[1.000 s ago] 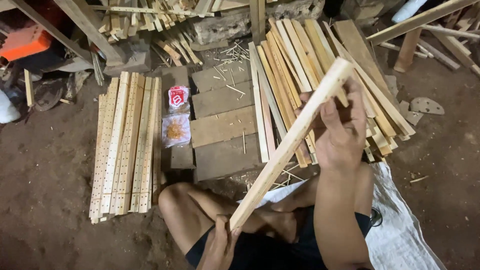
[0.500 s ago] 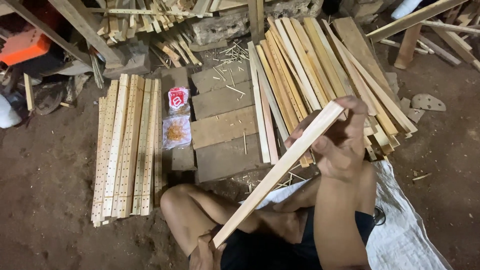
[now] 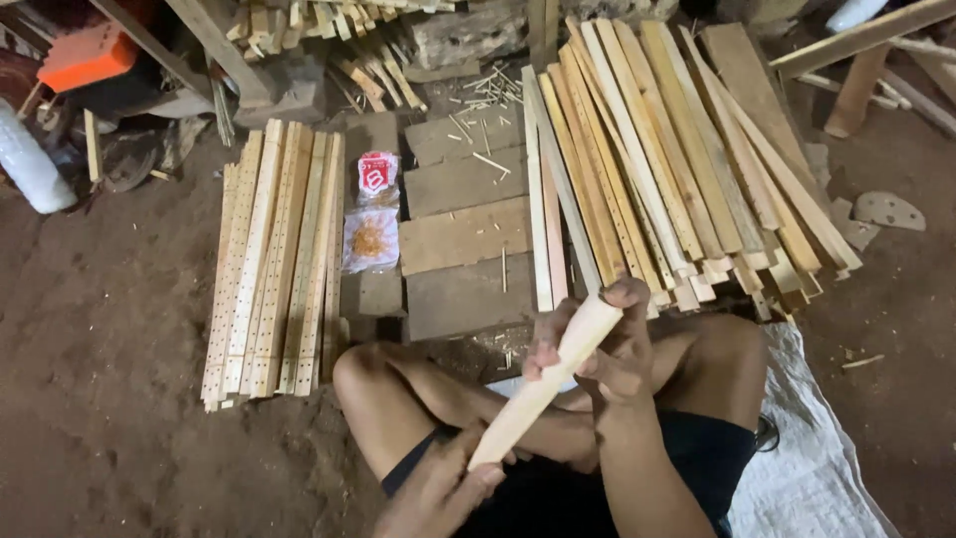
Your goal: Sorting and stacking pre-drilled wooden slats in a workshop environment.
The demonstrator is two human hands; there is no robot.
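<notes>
- Both hands have a grip on one pale slat (image 3: 543, 384): the right hand (image 3: 607, 344) is curled closed around its upper end, and the left hand (image 3: 448, 488) is closed on its lower end, near the bottom edge of the view.
- Slat sits tilted across the lap, above the crossed legs, its top end just short of the board platform (image 3: 463, 234) on the dirt floor (image 3: 110, 329).
- Judging by how things lie, some of the work looks done: a neat row of slats with holes (image 3: 274, 264) lies to the left of the platform.
- A bigger, looser pile of plain slats (image 3: 662, 159) fans out to the right, so much seems left.
- Whether the held slat has holes yet cannot be told; its visible face looks plain.
- Two small packets (image 3: 371, 214), one red and white, one clear with orange-brown contents, lie between the drilled row and the boards.
- Thin pegs (image 3: 478, 110) are scattered at the far end of the platform.
- White sheet (image 3: 817, 468) lies under the seated person, to the right.
</notes>
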